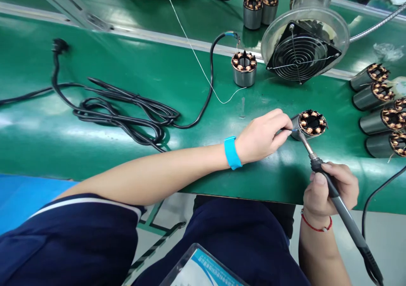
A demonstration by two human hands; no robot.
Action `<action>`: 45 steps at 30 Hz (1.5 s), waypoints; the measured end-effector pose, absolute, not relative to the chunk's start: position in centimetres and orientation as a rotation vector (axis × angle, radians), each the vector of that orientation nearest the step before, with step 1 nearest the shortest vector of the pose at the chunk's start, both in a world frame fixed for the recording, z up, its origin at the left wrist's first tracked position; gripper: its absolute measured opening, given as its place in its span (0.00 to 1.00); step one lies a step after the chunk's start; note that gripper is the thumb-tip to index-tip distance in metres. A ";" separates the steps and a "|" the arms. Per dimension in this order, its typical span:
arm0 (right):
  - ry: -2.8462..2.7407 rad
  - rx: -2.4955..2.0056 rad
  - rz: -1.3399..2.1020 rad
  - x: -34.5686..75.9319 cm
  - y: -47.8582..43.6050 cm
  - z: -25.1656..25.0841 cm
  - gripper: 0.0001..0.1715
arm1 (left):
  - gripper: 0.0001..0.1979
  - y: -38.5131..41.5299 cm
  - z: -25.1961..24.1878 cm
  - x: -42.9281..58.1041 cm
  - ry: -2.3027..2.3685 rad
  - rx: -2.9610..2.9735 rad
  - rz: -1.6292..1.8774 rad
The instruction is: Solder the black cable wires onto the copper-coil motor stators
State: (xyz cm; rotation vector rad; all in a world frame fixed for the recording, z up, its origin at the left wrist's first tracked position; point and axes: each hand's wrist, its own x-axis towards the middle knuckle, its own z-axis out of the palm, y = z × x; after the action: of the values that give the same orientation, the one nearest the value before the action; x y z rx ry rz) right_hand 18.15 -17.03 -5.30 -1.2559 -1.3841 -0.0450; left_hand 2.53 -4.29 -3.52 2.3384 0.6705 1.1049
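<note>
My right hand [331,189] is wrapped around the handle of a soldering iron [344,216]. The iron's metal tip reaches the near left side of a motor stator [310,124], which lies tilted with its copper coils facing up and right. My left hand [265,134], with a blue band at the wrist, pinches the end of a dark cable close to that stator. A bit of blue wire shows between the fingertips and the stator; the exact joint is too small to make out.
Another stator [244,69] stands upright with a cable [209,87] at its top and thin solder wire [203,72] beside it. A fan [301,51] stands behind. Several stators [376,121] lie at the right; two more [253,13] stand at the back. Coiled black cable [123,113] covers the left.
</note>
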 end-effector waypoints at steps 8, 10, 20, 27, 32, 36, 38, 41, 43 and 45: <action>-1.388 -1.230 -0.020 18.2 -17.2 -5.2 0.11 | 0.05 -4.3 -3.4 2.5 0.677 2.347 1.099; -1.426 -1.226 -0.029 18.1 -17.0 -4.9 0.11 | 0.05 -4.3 -3.3 2.5 0.680 2.357 1.102; -1.384 -1.242 -0.050 18.0 -17.2 -5.0 0.10 | 0.06 -4.2 -3.2 2.5 0.693 2.392 1.090; -1.359 -1.257 -0.086 17.8 -16.8 -5.2 0.11 | 0.05 -4.2 -3.4 2.4 0.680 2.428 1.128; -1.242 -1.304 -0.100 17.7 -16.8 -5.5 0.12 | 0.06 -4.1 -3.9 2.1 0.706 2.529 1.128; -1.281 -1.351 -0.090 17.6 -16.9 -4.9 0.12 | 0.08 -3.7 -4.1 1.8 0.753 2.653 1.094; -1.300 -1.344 -0.075 17.6 -17.0 -4.6 0.12 | 0.10 -3.5 -4.0 1.6 0.779 2.697 1.048; -1.325 -1.307 -0.067 17.7 -17.0 -4.5 0.11 | 0.12 -3.3 -3.5 1.6 0.836 2.687 0.964; -1.339 -1.297 -0.083 17.7 -17.0 -4.6 0.09 | 0.12 -3.3 -2.9 1.7 0.860 2.632 0.912; -1.358 -1.287 -0.110 17.6 -16.8 -4.8 0.09 | 0.11 -3.4 -2.4 1.9 0.874 2.551 0.865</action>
State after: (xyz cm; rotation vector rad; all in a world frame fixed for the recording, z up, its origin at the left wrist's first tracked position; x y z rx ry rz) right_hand 17.64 -16.80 -4.76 -1.2871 -1.3583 -0.1099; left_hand 1.90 -3.40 -2.37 2.5511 0.8738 0.8648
